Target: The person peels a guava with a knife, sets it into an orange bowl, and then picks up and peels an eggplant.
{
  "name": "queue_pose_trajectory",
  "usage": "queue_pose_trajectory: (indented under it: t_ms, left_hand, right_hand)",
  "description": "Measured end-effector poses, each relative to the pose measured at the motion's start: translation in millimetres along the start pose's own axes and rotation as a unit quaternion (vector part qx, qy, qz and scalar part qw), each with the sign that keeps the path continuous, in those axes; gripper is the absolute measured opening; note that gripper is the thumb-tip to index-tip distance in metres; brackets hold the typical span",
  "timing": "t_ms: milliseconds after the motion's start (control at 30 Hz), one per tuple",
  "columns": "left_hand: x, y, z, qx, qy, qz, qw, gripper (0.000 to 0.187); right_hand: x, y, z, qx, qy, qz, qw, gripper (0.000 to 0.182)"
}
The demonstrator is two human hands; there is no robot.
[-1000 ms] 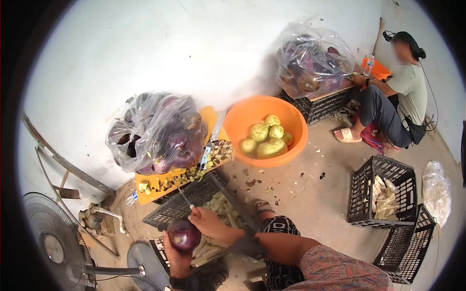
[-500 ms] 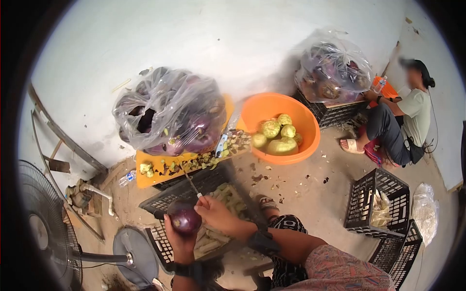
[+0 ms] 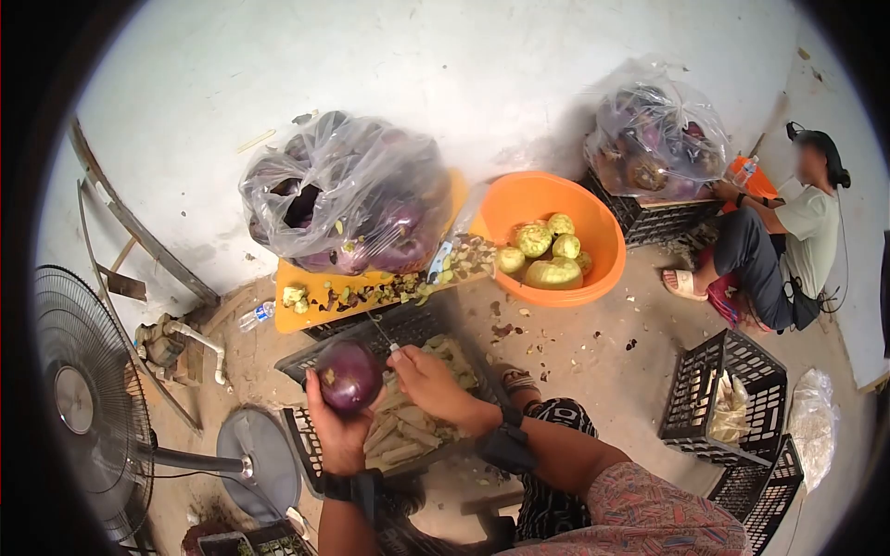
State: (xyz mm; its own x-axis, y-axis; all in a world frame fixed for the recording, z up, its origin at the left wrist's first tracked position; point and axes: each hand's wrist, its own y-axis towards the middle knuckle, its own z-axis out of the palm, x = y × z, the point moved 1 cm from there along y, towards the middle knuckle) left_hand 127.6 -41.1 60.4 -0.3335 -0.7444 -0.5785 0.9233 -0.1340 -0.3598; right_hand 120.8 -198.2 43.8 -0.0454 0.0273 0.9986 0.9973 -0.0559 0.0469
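A round, glossy purple eggplant [image 3: 349,375] rests in my left hand [image 3: 338,435], whose fingers curl around its underside and left side. My right hand [image 3: 429,382], closed on the pale handle of a thin-bladed knife [image 3: 382,332], is just right of the eggplant. The blade points up and away, blurred against what lies behind. Below both hands, a black crate [image 3: 295,422] holds pale strips and pieces. Ahead is an orange board [image 3: 301,313] with peel scraps and a clear bag of purple eggplants [image 3: 399,222] on it. Peeled, pale green eggplants [image 3: 533,241] sit in an orange basin [image 3: 607,250].
A fan [image 3: 83,398] stands at the left. Another person [image 3: 788,227] sits at the far right beside a second bag of eggplants [image 3: 654,139] on a crate. Black crates [image 3: 742,389] and a clear plastic bag [image 3: 812,426] are at right. Scraps litter the floor.
The view has shifted a little. The eggplant has turned and been raised slightly in my left hand; my right hand with the knife has moved slightly up and away from it.
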Motion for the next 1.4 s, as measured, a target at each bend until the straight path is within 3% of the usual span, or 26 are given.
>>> queue_pose_trajectory:
  t_ms: [33, 100, 233, 333, 433, 533, 600, 833, 1100, 1333, 1400]
  left_hand:
    - [-3.7, 1.4, 0.9, -0.014, 0.01, 0.019, 1.0, 0.057]
    - [-3.2, 7.2, -1.1, -0.006, 0.005, 0.023, 1.0, 0.057]
    - [10.6, 17.0, -18.0, -0.059, -0.031, 0.012, 0.998, 0.053]
    - [11.7, 31.5, -22.2, -0.045, -0.033, 0.014, 0.998, 0.055]
    - [7.9, 36.4, -20.2, -0.018, -0.036, 0.001, 0.999, 0.055]
    - [8.1, 35.5, -18.7, -0.003, -0.049, 0.002, 0.999, 0.056]
    - [4.5, 34.3, -27.6, 0.0, -0.045, 0.021, 0.999, 0.056]
    - [-10.3, 28.1, -33.6, -0.023, -0.071, 0.093, 0.993, 0.05]
    - [-18.5, 24.1, -30.3, -0.013, -0.087, 0.073, 0.993, 0.056]
    - [-12.6, 22.2, -24.9, 0.002, -0.105, 0.048, 0.993, 0.059]
    - [-10.7, 21.1, -25.9, -0.004, -0.113, 0.054, 0.992, 0.06]
  right_hand:
    - [-2.6, -1.3, -1.8, 0.0, 0.0, 0.001, 1.0, 0.03]
    - [-5.7, -3.3, -6.1, 0.031, -0.193, -0.099, 0.976, 0.026]
    - [-0.1, -10.2, -13.9, 0.041, -0.256, -0.124, 0.958, 0.02]
    - [17.6, -5.6, -17.6, 0.05, -0.268, -0.13, 0.953, 0.019]
    - [24.1, -5.5, -18.0, -0.004, -0.228, -0.103, 0.968, 0.018]
    - [3.7, -7.0, -13.9, 0.038, -0.29, -0.132, 0.947, 0.018]
    - [-6.9, -11.9, -12.3, 0.109, -0.393, -0.122, 0.905, 0.016]
    - [15.9, -16.6, -18.9, 0.095, -0.375, -0.128, 0.913, 0.013]
    - [26.2, -19.0, -5.7, 0.094, -0.293, -0.155, 0.939, 0.012]
    - [23.2, -16.5, 2.5, 0.095, -0.3, -0.222, 0.923, 0.013]
    - [22.4, -17.5, 2.9, 0.098, -0.286, -0.252, 0.919, 0.02]
